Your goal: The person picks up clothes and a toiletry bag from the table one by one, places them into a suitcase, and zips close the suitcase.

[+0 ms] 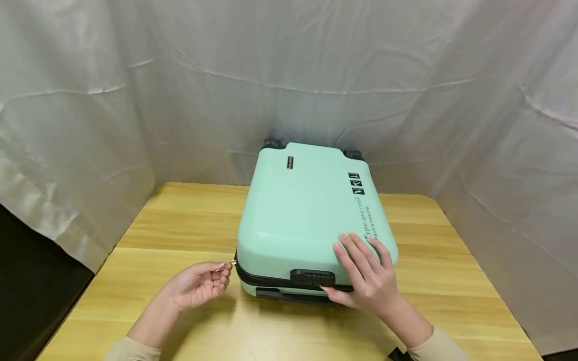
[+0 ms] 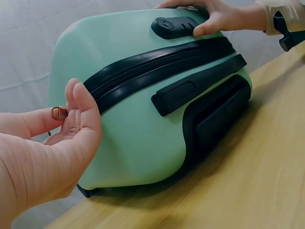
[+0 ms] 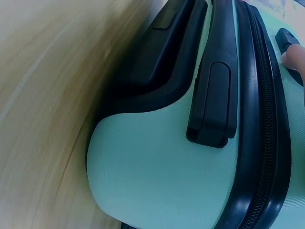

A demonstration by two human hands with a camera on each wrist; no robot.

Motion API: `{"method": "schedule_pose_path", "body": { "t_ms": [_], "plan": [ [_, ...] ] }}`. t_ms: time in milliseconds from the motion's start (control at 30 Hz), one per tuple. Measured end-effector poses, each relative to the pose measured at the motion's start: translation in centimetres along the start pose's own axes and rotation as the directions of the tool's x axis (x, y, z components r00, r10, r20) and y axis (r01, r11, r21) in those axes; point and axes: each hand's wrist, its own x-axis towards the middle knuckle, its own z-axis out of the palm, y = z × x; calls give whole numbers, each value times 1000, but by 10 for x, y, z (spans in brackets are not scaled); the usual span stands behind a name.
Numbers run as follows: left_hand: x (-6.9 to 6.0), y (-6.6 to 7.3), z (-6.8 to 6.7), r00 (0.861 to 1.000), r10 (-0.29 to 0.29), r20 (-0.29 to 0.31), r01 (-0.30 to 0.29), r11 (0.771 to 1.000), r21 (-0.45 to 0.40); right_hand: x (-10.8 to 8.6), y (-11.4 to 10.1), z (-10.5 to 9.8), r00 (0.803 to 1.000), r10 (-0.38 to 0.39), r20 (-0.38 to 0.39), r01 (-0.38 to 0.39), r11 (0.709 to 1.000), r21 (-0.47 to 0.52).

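A mint-green hard-shell suitcase [image 1: 311, 205] lies flat on the wooden table, its wheels at the far end. At its near left corner, my left hand [image 1: 203, 286] pinches a small metal zipper pull [image 1: 233, 262] between thumb and fingers. The black zipper [image 2: 143, 67] runs along the side and looks closed where it shows. My right hand [image 1: 368, 273] rests on the near right of the lid with fingers spread. Its thumb touches the edge of the black combination lock [image 1: 312, 277]. Below the zipper sits a black carry handle [image 2: 200, 86].
The wooden table [image 1: 180, 225] extends on both sides of the suitcase. Pale grey curtains [image 1: 316, 75] hang behind and at the sides. A small black object [image 1: 399, 354] shows beside the right sleeve at the bottom edge.
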Motion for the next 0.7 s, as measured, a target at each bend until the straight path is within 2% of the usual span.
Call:
{"method": "schedule_pose_path", "body": {
  "t_ms": [167, 267, 367, 433, 600, 700],
  "plan": [
    [3, 3, -3, 1000, -25, -8, 25, 997, -68, -1, -1, 2, 1000, 0, -5, 0, 1000, -6],
    [2, 4, -4, 1000, -16, -19, 15, 998, -58, -1, -2, 3, 1000, 2, -6, -2, 1000, -3],
    [-1, 5, -6, 999, -10, -36, 11, 1000, 17, -1, -4, 4, 1000, -2, 0, 2, 1000, 4],
    [-4, 5, -7, 999, -8, -50, 13, 995, 96, -1, -5, 4, 1000, -4, 7, 4, 1000, 8],
    [-7, 10, -7, 996, -13, -90, 38, 962, 271, -2, -7, 2, 999, 9, 41, -10, 1000, 14],
    [-7, 13, -5, 994, -33, -100, 63, 945, 320, -4, -8, 1, 998, 18, 59, -19, 1000, 19]
  ]
}}
